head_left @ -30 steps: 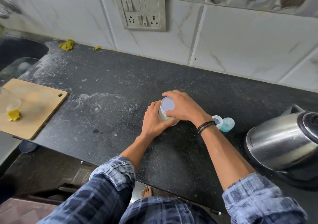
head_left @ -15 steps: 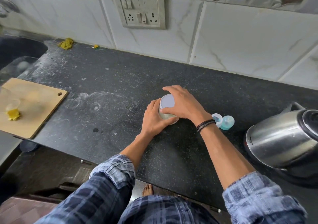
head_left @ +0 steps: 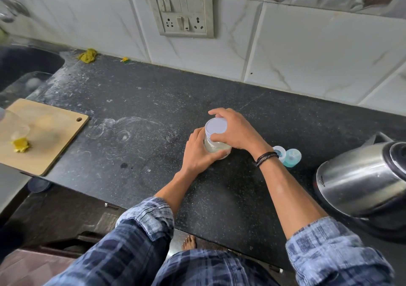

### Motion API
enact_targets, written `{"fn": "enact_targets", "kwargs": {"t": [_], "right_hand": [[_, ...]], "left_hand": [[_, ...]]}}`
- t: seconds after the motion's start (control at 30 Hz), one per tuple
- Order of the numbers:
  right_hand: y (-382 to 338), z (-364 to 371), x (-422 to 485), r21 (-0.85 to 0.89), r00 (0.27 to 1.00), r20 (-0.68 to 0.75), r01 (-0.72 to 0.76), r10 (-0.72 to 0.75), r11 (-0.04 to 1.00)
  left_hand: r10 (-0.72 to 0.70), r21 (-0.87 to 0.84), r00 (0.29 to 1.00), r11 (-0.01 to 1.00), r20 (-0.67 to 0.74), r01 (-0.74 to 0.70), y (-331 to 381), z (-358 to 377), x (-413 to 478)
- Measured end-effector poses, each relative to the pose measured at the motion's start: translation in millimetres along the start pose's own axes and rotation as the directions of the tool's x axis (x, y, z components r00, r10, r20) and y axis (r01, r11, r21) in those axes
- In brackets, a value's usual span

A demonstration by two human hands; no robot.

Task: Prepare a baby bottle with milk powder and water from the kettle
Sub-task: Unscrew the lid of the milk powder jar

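The tabletop [head_left: 153, 101] is seen as dark speckled stone, matt and dulled by whitish powdery smears. The wall tiles [head_left: 318, 50] are finished in glossy white with grey marble veining. The kettle [head_left: 360, 184] is made of shiny brushed metal, trimmed with black plastic. The cutting board [head_left: 50, 145] is shown as pale, smooth, matt wood. The jar [head_left: 216, 147] is formed of a cloudy translucent material, plastic or glass cannot be told, and is capped by a matt white lid [head_left: 216, 126]. The bottle parts [head_left: 292, 157] are moulded in translucent bluish plastic. The sleeves [head_left: 329, 248] are cut from checked woven cloth
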State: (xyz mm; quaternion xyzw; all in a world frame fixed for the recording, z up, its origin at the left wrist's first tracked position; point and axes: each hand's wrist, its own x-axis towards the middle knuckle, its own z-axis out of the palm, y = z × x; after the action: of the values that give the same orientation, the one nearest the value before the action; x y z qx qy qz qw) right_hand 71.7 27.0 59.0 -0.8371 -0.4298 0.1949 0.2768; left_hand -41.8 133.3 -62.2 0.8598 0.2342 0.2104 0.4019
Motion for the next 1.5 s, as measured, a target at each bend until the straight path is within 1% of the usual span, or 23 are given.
{"fn": "enact_targets", "kwargs": {"t": [0.13,0.2,0.27,0.43,0.53,0.6,0.7,0.77,0.87,1.0,1.23,1.3,1.37,1.5], "right_hand": [[-3,-9,-2,0.173,0.992,-0.124,0.008,0.013,0.985],[-3,-14,-6,0.278,0.982,-0.182,0.001,0.052,0.960],[-1,-18,-11,0.359,0.974,-0.208,-0.012,0.093,0.933],[12,-16,-44,0.437,0.961,-0.238,-0.027,0.144,0.899],[20,-3,-75,0.538,0.940,-0.279,-0.018,0.198,0.843],[26,11,-97,0.575,0.924,-0.309,-0.005,0.223,0.818],[38,37,-125,0.576,0.910,-0.342,0.006,0.235,0.817],[45,54,-136,0.594,0.902,-0.340,-0.013,0.265,0.805],[57,77,-142,0.558,0.889,-0.354,-0.047,0.289,0.829],[69,97,-141,0.499,0.881,-0.397,-0.030,0.259,0.866],[78,116,-146,0.414,0.891,-0.385,-0.065,0.240,0.908],[80,118,-148,0.365,0.892,-0.392,-0.073,0.225,0.928],[84,121,-149,0.281,0.895,-0.402,-0.079,0.192,0.956],[87,121,-152,0.189,0.919,-0.349,-0.123,0.184,0.974]], "left_hand": [[0.001,-0.004,1.000,1.000,0.002,-0.001,1,-1,0],[0.004,-0.012,1.000,1.000,-0.001,-0.004,3,-1,-1],[0.008,-0.012,1.000,1.000,-0.006,-0.008,4,-2,-2],[0.005,-0.014,1.000,1.000,0.007,-0.005,6,-4,-2],[0.003,-0.014,1.000,1.000,0.010,-0.003,6,-4,-2],[0.001,-0.013,1.000,1.000,0.008,-0.001,6,-4,-2],[-0.003,-0.008,1.000,1.000,0.008,0.003,7,-4,-2],[-0.005,-0.002,1.000,1.000,0.011,0.005,7,-5,-2],[-0.019,0.007,0.999,1.000,0.026,0.019,7,-5,-1],[-0.041,0.022,0.998,0.999,0.039,0.040,8,-5,-1],[-0.060,0.038,0.997,0.998,0.047,0.058,9,-5,0],[-0.061,0.041,0.997,0.997,0.045,0.059,9,-5,1],[-0.056,0.040,0.998,0.998,0.041,0.055,10,-4,0],[-0.044,0.024,0.999,0.999,0.029,0.044,10,-3,-1]]}}
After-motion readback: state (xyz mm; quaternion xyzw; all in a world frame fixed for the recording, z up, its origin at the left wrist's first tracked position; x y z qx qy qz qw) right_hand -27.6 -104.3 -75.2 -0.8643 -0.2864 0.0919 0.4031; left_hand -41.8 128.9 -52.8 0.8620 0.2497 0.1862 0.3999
